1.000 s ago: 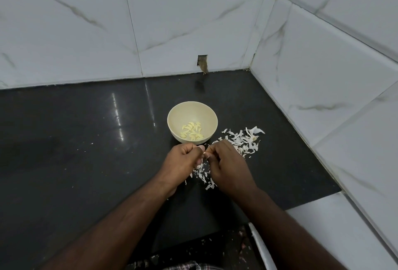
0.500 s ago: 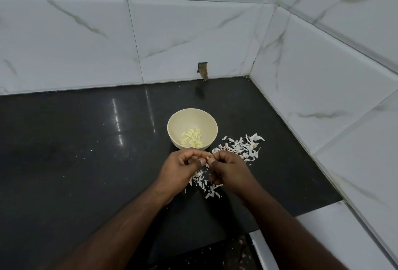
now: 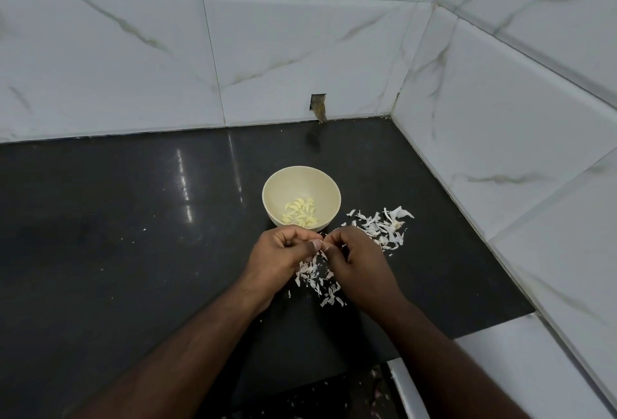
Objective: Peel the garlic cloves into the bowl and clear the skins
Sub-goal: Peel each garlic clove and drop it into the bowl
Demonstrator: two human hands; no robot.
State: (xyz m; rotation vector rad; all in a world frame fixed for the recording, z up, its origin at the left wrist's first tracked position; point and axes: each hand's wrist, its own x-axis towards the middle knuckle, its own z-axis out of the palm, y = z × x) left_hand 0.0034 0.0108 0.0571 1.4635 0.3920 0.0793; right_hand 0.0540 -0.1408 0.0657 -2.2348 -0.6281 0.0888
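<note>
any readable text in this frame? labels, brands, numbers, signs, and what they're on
None. No text shows anywhere in the head view.
The bowl is plain cream, unmarked.
The wall tiles carry only grey veining.
The black counter shows only glare and garlic skins.

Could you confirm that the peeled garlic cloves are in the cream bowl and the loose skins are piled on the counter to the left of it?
Not quite. The head view shows the peeled cloves in the cream bowl, but the skins lie on the counter to the right of the bowl and in front of it, below the hands, not to its left.
</note>
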